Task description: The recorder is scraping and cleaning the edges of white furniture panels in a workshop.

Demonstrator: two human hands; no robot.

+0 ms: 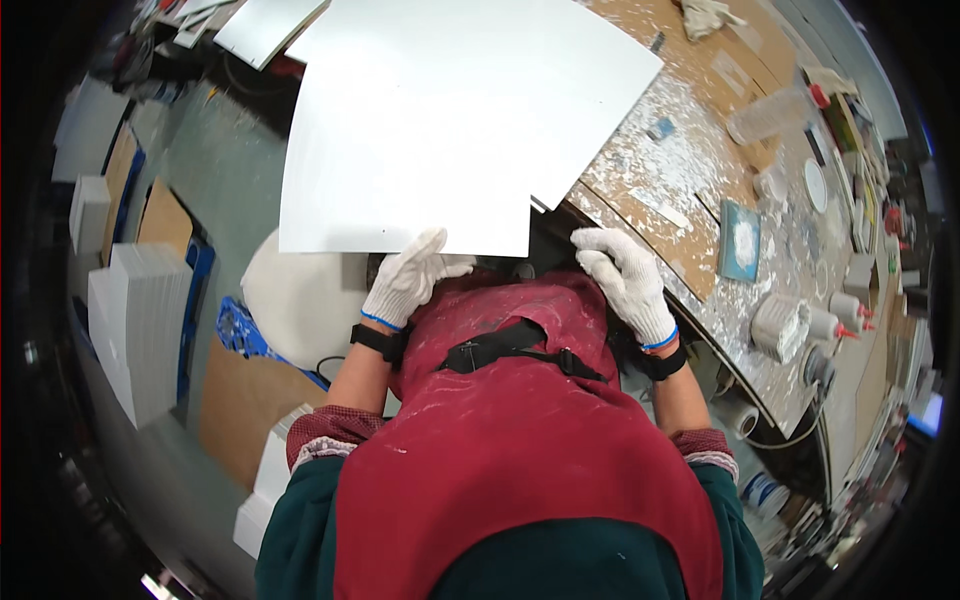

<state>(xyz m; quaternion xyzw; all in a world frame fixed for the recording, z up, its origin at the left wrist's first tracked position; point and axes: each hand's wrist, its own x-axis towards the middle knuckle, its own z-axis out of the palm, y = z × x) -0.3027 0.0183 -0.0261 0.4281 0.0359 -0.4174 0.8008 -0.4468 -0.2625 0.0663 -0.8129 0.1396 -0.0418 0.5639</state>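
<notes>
A large white sheet [430,130], flat and stiff-looking with a notch at its lower right corner, lies in front of me. My left hand [410,280], in a white knit glove, is at the sheet's near edge. One digit overlaps the edge while the other fingers stretch right just below it; I see no grip on the sheet. My right hand [628,283], gloved alike, hovers right of the notch beside the workbench edge. Its fingers are loosely bent and apart, with nothing between them.
The paint-spattered workbench [640,160] carries a clear bottle [775,113], a blue tray [740,240], a white tub [780,327] and red-tipped bottles [830,325]. At left are stacked white panels [140,330] and a round pale seat [300,300]. A cable hangs at the bench's right end.
</notes>
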